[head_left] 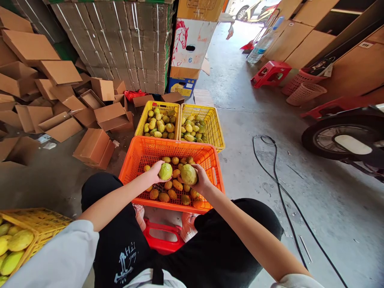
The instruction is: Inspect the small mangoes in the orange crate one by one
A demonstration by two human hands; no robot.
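Note:
My left hand [155, 173] is closed round a green-yellow mango [165, 171], held over the orange crate [132, 165]. My right hand [200, 178] grips a second, slightly larger mango [189, 174] right beside the first. The two fruits almost touch above the crate's middle. Several yellow-orange mangoes [171, 193] lie on the crate's floor below my hands. My knees in black trousers flank the crate's near edge.
Two yellow crates [177, 107] of mangoes stand behind the orange one. Another yellow crate [39, 224] of mangoes sits at my left. Open cardboard boxes [95, 147] pile up left. A black cable [279, 188] and a scooter wheel [339, 138] lie right. A red stool [163, 236] is under me.

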